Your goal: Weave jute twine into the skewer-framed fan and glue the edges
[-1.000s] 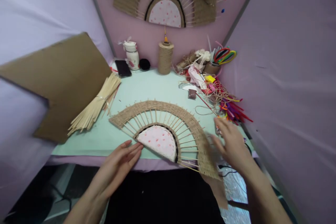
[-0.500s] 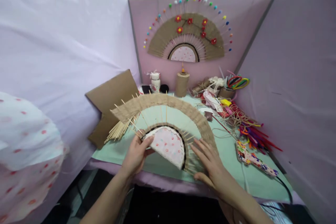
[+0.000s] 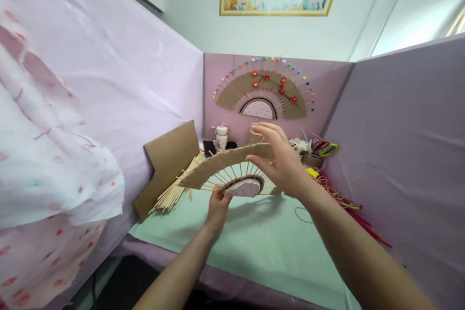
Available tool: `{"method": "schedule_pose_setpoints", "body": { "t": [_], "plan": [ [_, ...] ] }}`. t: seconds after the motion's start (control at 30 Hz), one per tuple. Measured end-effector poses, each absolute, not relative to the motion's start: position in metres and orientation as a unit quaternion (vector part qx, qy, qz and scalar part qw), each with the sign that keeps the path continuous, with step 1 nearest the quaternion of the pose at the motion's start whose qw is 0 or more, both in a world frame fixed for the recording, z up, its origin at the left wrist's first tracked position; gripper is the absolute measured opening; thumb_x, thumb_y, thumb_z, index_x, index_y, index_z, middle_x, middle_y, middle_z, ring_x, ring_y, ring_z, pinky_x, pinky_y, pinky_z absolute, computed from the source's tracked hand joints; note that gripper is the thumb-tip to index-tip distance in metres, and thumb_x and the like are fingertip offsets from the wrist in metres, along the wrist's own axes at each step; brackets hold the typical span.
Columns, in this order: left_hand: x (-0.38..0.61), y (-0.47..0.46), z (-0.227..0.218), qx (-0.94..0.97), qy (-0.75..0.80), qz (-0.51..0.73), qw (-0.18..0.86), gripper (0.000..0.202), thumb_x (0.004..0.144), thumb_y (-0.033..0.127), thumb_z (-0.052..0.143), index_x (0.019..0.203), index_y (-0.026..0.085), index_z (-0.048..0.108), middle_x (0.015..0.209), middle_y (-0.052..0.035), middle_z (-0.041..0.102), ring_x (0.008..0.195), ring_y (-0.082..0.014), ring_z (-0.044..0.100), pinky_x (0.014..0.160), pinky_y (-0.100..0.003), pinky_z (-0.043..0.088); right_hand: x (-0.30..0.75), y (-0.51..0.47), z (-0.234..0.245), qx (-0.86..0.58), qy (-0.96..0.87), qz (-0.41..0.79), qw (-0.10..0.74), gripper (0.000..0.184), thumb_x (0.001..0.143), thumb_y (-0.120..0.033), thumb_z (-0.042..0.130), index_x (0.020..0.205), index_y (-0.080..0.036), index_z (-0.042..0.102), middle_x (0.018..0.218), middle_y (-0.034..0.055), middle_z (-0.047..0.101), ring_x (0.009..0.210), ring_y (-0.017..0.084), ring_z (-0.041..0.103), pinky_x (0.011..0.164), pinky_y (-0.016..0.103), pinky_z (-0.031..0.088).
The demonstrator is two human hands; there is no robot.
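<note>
A half-round fan [image 3: 210, 167] with a brown band, thin wooden ribs and a pale dotted centre is held up above the green tabletop. My left hand [image 3: 218, 206] pinches its lower left inner corner, thumb on the dotted centre. Over the upper right of the band, my right hand [image 3: 278, 157] is raised with thumb and fingers spread apart; whether the thumb touches the band I cannot tell. Part of the band's right side is hidden behind this hand.
A finished-looking fan [image 3: 261, 82] with red flowers and coloured beads hangs on the back panel. Wooden sticks [image 3: 174, 189] and cardboard [image 3: 170, 155] lie left. A white bottle [image 3: 221, 139] stands behind; scissors [image 3: 327, 149] and twine [image 3: 334, 189] are at right.
The fan has been lifted and tilted away from me. My right hand has left its lower right side and risen to its top edge. The view has tipped upward, showing a wall picture.
</note>
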State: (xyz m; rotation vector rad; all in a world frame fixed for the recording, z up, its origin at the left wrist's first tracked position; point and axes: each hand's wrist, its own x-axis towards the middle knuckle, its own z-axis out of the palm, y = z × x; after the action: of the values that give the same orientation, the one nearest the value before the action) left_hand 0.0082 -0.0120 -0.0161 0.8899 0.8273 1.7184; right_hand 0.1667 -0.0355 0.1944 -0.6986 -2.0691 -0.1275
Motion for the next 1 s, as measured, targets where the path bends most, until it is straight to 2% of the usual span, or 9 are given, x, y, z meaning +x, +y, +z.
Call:
{"method": "schedule_pose_setpoints", "body": {
  "t": [0.1,0.27,0.47,0.57,0.67,0.77,0.83,0.9,1.0],
  "plan": [
    [0.007,-0.018,-0.023,0.352,0.343,0.695,0.524,0.034,0.067,0.030,0.077,0.091,0.020,0.056,0.096,-0.0016,0.069,0.099,-0.0187,0.064,0.094,-0.031,0.047,0.140,-0.020,0.191,-0.303,-0.868,0.030,0.393,0.051,0.082,-0.025,0.070,0.129,-0.020,0.050,0.126,0.0111,0.064,0.114,0.024,0.062,0.101,0.043,0.044],
    [0.001,-0.021,-0.027,0.317,0.365,0.652,0.584,0.037,0.065,0.029,0.080,0.095,0.021,0.060,0.096,-0.0005,0.070,0.095,-0.0152,0.064,0.092,-0.027,0.049,0.113,-0.010,0.174,-0.352,-0.877,0.034,0.324,0.018,0.086,-0.018,0.064,0.104,-0.020,0.063,0.095,0.0040,0.076,0.094,0.020,0.068,0.101,0.045,0.035],
    [-0.019,-0.049,-0.031,0.312,0.401,0.510,0.694,0.032,0.059,0.031,0.087,0.077,0.014,0.066,0.081,-0.0089,0.071,0.078,-0.0193,0.068,0.081,-0.033,0.054,0.108,0.003,0.146,-0.347,-0.896,-0.004,0.277,0.018,0.090,-0.016,0.053,0.099,-0.020,0.068,0.091,0.0054,0.076,0.091,0.021,0.066,0.099,0.042,0.031],
    [-0.034,-0.073,-0.021,0.360,0.419,0.444,0.706,0.031,0.061,0.029,0.085,0.081,0.011,0.070,0.080,-0.0124,0.072,0.072,-0.0216,0.068,0.072,-0.034,0.054,0.105,0.009,0.132,-0.322,-0.909,-0.024,0.263,0.020,0.093,-0.019,0.050,0.095,-0.021,0.070,0.094,0.0071,0.075,0.094,0.022,0.064,0.096,0.041,0.032],
    [-0.051,-0.092,-0.001,0.527,0.461,0.477,0.531,0.015,0.074,0.028,0.072,0.082,0.016,0.071,0.076,-0.0059,0.070,0.065,-0.0167,0.063,0.063,-0.029,0.049,0.100,0.010,0.125,-0.308,-0.914,-0.035,0.261,0.021,0.094,-0.019,0.049,0.093,-0.021,0.070,0.093,0.0062,0.074,0.094,0.022,0.063,0.095,0.040,0.032],
    [-0.074,-0.098,0.017,0.555,0.513,0.612,0.233,0.009,0.082,0.026,0.063,0.079,0.019,0.068,0.076,-0.0017,0.066,0.072,-0.0156,0.059,0.069,-0.029,0.046,0.096,0.010,0.122,-0.306,-0.916,-0.040,0.258,0.021,0.093,-0.018,0.050,0.091,-0.022,0.071,0.092,0.0049,0.074,0.092,0.021,0.063,0.095,0.039,0.032],
    [-0.087,-0.093,0.023,0.533,0.528,0.656,0.081,0.005,0.082,0.022,0.063,0.080,0.020,0.066,0.083,-0.0020,0.065,0.081,-0.0172,0.059,0.077,-0.031,0.047,0.093,0.010,0.123,-0.304,-0.919,-0.041,0.249,0.021,0.093,-0.019,0.050,0.090,-0.022,0.070,0.093,0.0046,0.074,0.094,0.021,0.062,0.095,0.040,0.031],
    [-0.097,-0.083,0.023,0.525,0.533,0.663,0.014,0.006,0.080,0.020,0.066,0.086,0.021,0.067,0.093,-0.0035,0.065,0.093,-0.0197,0.060,0.087,-0.035,0.046,0.092,0.009,0.124,-0.296,-0.924,-0.041,0.240,0.022,0.093,-0.019,0.048,0.090,-0.023,0.070,0.094,0.0044,0.074,0.094,0.021,0.062,0.096,0.040,0.030],
    [-0.099,-0.066,0.020,0.549,0.531,0.645,0.015,0.016,0.077,0.018,0.071,0.092,0.022,0.068,0.101,-0.0048,0.064,0.106,-0.0230,0.058,0.097,-0.040,0.044,0.090,0.008,0.125,-0.287,-0.928,-0.038,0.234,0.020,0.092,-0.020,0.048,0.089,-0.023,0.068,0.093,0.0043,0.073,0.093,0.021,0.062,0.096,0.041,0.028]
  ]
}}
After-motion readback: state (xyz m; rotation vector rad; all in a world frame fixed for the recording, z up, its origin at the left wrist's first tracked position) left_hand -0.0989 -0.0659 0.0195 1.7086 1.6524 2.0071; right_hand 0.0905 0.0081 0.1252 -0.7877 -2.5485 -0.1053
